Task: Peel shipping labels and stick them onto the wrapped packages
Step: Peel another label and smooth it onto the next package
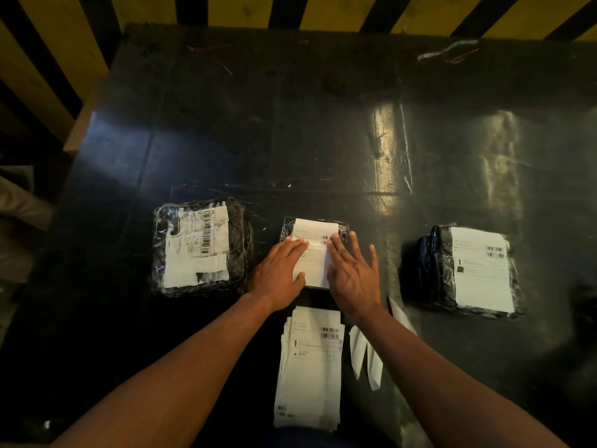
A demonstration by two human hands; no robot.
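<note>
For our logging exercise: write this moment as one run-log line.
step: smoothing label | middle package | left hand flat | right hand flat | label stack near

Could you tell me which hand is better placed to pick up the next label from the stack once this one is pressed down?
Probably the left hand: the label stack lies under its forearm side, while peeled backing strips lie beneath the right hand.

- left hand [280,272] and right hand [352,275] flat on label [314,253] atop middle package [343,228]
- label stack [310,367] near edge, labelled packages either side
</note>
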